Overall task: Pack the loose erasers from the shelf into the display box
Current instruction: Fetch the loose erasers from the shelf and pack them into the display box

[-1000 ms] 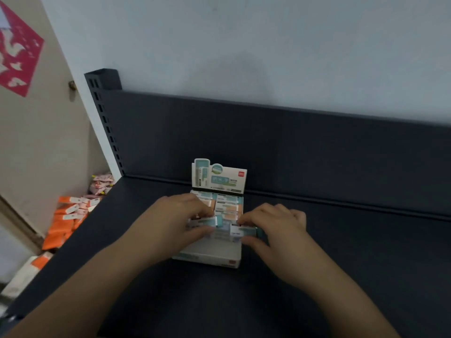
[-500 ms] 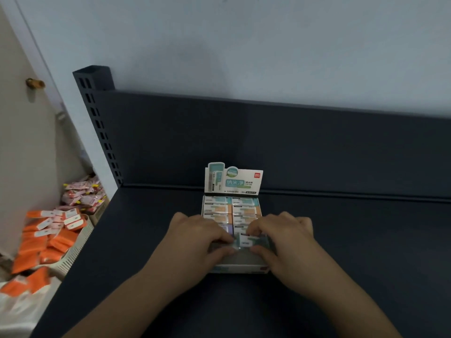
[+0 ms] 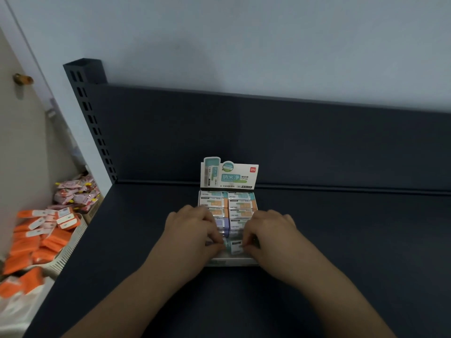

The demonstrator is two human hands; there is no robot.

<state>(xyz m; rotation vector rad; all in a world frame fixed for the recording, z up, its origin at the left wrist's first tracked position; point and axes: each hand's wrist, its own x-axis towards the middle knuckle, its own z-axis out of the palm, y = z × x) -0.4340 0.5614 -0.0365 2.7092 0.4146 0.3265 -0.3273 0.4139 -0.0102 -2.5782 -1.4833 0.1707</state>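
The white display box [image 3: 231,261] stands on the dark shelf [image 3: 341,240], its printed header card [image 3: 229,175] upright at the back. Rows of teal, orange and purple erasers [image 3: 240,206] fill its far part. Both my hands are over the front row. My right hand [image 3: 271,236] pinches a teal eraser [image 3: 234,246] with a white label, set low in the box. My left hand [image 3: 192,236] curls its fingers round another eraser [image 3: 210,243], which is mostly hidden under them. I see no loose erasers on the shelf.
The shelf's dark back panel [image 3: 268,137] rises behind the box, with a slotted upright post [image 3: 90,113] at the left corner. Left of the shelf, lower down, a white basket [image 3: 70,250] holds orange packets [image 3: 48,242], with pink packets [image 3: 75,193] behind.
Both hands have come down from above the box middle to its front row, lowering their erasers into it. The view has shifted right and nearer.
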